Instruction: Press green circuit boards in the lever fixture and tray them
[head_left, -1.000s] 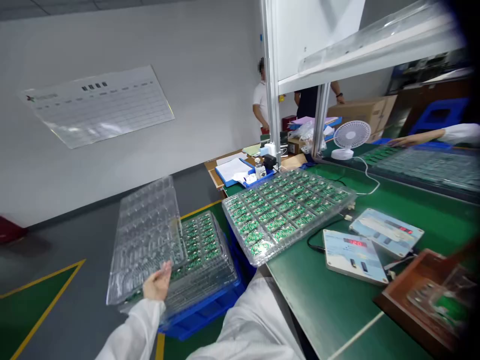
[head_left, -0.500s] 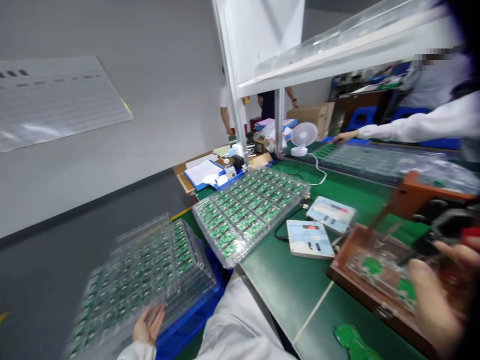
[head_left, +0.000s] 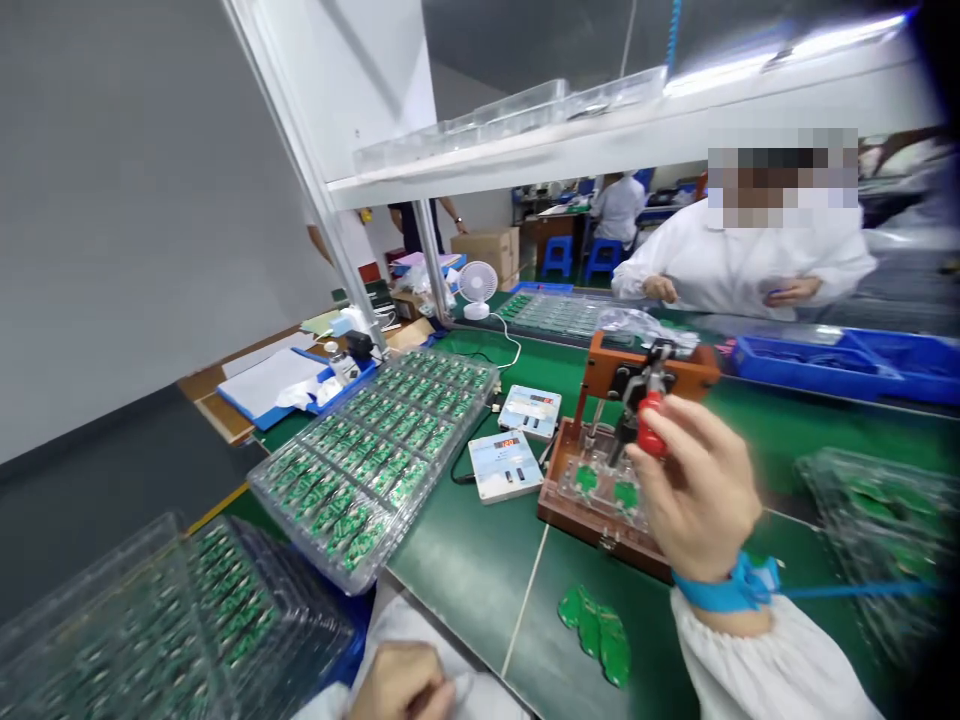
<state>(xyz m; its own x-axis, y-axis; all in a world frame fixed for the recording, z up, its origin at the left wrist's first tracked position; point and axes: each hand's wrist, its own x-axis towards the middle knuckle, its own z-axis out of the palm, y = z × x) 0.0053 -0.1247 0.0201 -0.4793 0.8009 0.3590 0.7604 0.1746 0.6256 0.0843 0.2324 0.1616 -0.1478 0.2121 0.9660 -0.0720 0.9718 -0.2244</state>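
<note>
My right hand [head_left: 701,495] is closed round the red knob [head_left: 649,428] of a lever on a brown test fixture [head_left: 600,535]. Two small green boards [head_left: 602,487] lie under clear plastic in the fixture's bed. A blue wrist strap [head_left: 721,590] circles that wrist. My left hand [head_left: 405,685] sits low at the bottom edge with fingers curled, against a white coat; whether it holds anything is hidden. Beside it, a stack of clear trays with green boards [head_left: 150,620] rests at the lower left.
A full tray of green boards [head_left: 375,450] lies on the green table [head_left: 465,570], with two small meters [head_left: 506,465] and loose green pieces [head_left: 596,625]. More trays [head_left: 877,520] sit right. A co-worker in white [head_left: 750,265], a blue bin [head_left: 847,360] and a fan [head_left: 478,285] are beyond.
The view has swung right. My left hand let the clear tray down onto the stack and dropped away. My right hand came up and closed on the fixture's red knob.
</note>
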